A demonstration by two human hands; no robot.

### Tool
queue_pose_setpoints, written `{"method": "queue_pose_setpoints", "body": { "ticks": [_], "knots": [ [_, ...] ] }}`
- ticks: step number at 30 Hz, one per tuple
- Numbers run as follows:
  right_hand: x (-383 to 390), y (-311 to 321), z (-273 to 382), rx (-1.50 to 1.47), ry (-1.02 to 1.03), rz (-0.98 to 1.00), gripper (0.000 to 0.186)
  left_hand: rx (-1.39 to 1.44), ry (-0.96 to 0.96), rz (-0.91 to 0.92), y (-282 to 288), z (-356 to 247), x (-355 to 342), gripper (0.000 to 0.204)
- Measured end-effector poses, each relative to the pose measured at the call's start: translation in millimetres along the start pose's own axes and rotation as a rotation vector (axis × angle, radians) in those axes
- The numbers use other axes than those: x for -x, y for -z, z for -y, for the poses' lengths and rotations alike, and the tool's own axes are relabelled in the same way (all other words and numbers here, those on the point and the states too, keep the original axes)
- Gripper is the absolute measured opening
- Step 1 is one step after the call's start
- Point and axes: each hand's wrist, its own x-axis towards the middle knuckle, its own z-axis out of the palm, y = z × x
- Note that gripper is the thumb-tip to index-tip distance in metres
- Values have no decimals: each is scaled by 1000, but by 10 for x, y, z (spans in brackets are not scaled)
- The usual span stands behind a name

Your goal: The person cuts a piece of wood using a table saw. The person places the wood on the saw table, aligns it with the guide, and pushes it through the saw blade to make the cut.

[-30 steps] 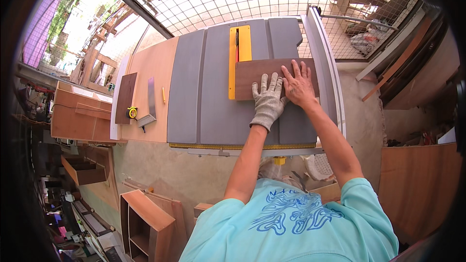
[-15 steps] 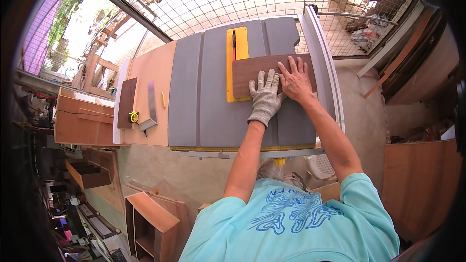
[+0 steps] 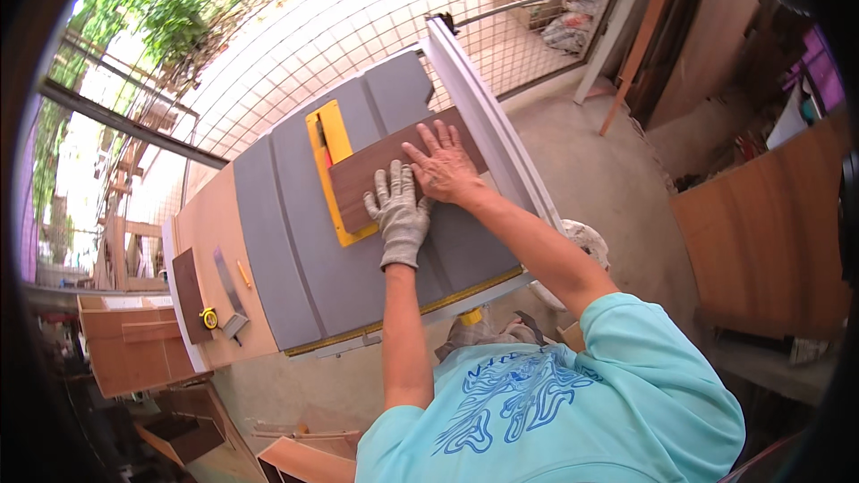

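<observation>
A dark brown wooden board (image 3: 358,181) lies flat on the grey top of a table saw (image 3: 268,241). Its left end overlaps the yellow insert plate (image 3: 336,129), where a slot with a dark and red part shows. My left hand (image 3: 398,219), in a grey knit glove, rests palm down on the board's near edge with fingers spread. Bare and also spread flat, my right hand (image 3: 442,165) presses on the board farther right. At its right end the board comes close to the long pale metal rip fence (image 3: 501,139).
Left of the saw, a light wooden side table (image 3: 210,224) holds a yellow tape measure (image 3: 209,318), a try square (image 3: 231,291), a pencil (image 3: 243,275) and a dark board strip (image 3: 190,291). Wire mesh (image 3: 295,63) stands behind. A large wood panel (image 3: 761,241) leans at right.
The whole view has swung, so the saw now appears tilted and farther left. Both hands keep their flat hold on the board, with no clear shift of the board against the saw.
</observation>
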Motion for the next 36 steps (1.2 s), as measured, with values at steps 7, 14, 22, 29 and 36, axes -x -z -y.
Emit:
{"method": "queue_pose_setpoints", "body": {
  "ticks": [7, 14, 22, 29, 36],
  "knots": [
    [34, 17, -128, -29, -2, 5, 56, -42, 20, 34, 24, -82, -36, 76],
    [-49, -49, -65, 6, 39, -80, 56, -44, 19, -65, -44, 24, -85, 78],
    [-130, -112, -48, 0, 32, 3, 54, 27, 88, 45, 61, 2, -113, 77],
    [-154, -104, -63, 81, 53, 28, 54, 53, 103, 75, 95, -55, -120, 74],
    [-237, -178, -361, 76, 58, -34, 51, 100, 132, 80, 53, -483, -269, 90]
  ]
}}
